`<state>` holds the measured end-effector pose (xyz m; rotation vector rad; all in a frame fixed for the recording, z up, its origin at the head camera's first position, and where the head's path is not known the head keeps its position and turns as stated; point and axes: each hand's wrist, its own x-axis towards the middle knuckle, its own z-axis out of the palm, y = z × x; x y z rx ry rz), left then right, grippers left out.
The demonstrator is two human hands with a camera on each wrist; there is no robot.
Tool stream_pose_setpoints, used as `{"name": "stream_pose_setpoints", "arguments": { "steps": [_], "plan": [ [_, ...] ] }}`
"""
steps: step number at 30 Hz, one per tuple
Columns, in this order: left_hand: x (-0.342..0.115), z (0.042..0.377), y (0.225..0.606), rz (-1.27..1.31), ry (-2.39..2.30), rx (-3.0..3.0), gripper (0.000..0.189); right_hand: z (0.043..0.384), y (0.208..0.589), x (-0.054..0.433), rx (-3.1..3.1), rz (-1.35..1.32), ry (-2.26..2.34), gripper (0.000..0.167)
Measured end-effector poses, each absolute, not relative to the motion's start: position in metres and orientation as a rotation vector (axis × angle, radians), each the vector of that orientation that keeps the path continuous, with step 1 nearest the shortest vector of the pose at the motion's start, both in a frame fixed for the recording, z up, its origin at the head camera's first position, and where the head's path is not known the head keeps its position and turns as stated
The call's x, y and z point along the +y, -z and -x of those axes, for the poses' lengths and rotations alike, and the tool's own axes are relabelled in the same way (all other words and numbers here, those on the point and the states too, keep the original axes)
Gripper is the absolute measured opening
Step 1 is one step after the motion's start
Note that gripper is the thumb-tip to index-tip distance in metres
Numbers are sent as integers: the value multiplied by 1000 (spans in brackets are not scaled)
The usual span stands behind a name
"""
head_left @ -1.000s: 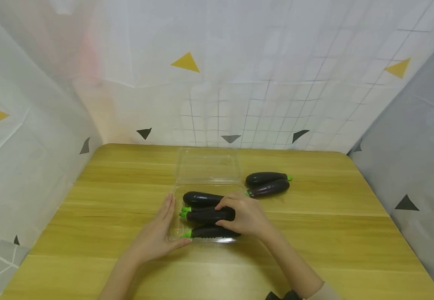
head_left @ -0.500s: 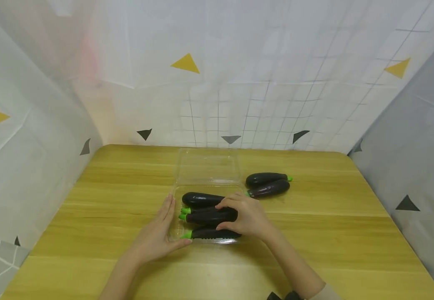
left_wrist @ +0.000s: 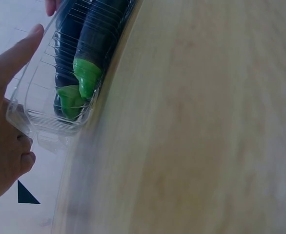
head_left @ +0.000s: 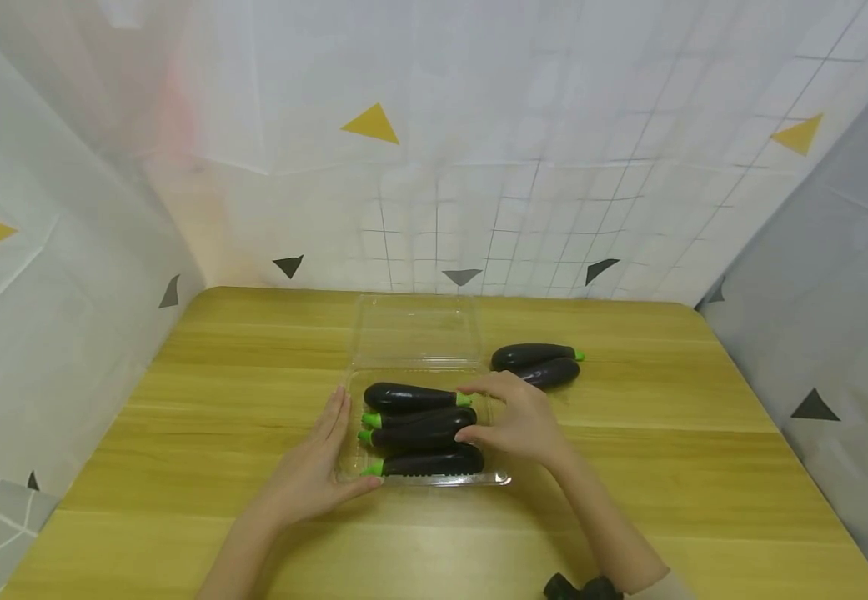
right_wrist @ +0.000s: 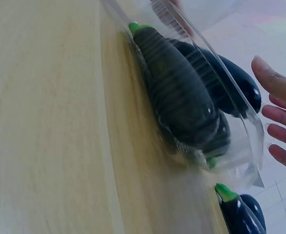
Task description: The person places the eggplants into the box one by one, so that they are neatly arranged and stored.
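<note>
A clear plastic clamshell container lies on the table with its lid folded back. Several dark eggplants with green stems lie in it; the uppermost eggplant rests on top of the others. My left hand is against the container's left side, fingers straight along the wall and thumb at the front edge. In the left wrist view the thumb reaches along the rim. My right hand hovers at the right rim with fingers spread, holding nothing. The right wrist view shows its fingers apart from the eggplants.
Two more eggplants, a rear one and a front one, lie side by side on the wooden table, just beyond the right hand. White sheeting stands behind the table and on both sides.
My right hand has let go of the uppermost eggplant and drawn back to the right, uncovering the eggplants' right ends. The left hand has stayed in place.
</note>
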<state>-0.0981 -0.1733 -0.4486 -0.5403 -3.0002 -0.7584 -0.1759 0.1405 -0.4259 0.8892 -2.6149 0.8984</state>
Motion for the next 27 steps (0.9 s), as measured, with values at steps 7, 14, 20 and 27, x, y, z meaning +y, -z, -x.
{"name": "stream_pose_setpoints", "arguments": {
  "steps": [7,14,20,27],
  "plan": [
    [-174,99,448,552,744,-3000,118,180,426,157,-2582,-873,-1071,59],
    [-174,99,448,556,751,-2999,117,188,426,183,-2498,-861,-1205,57],
    [-174,99,448,557,735,-3001,117,193,423,204,-2487,-820,-1156,56],
    [-173,97,448,551,734,-3006,117,194,421,221,-2529,-726,-1138,55]
  ]
}}
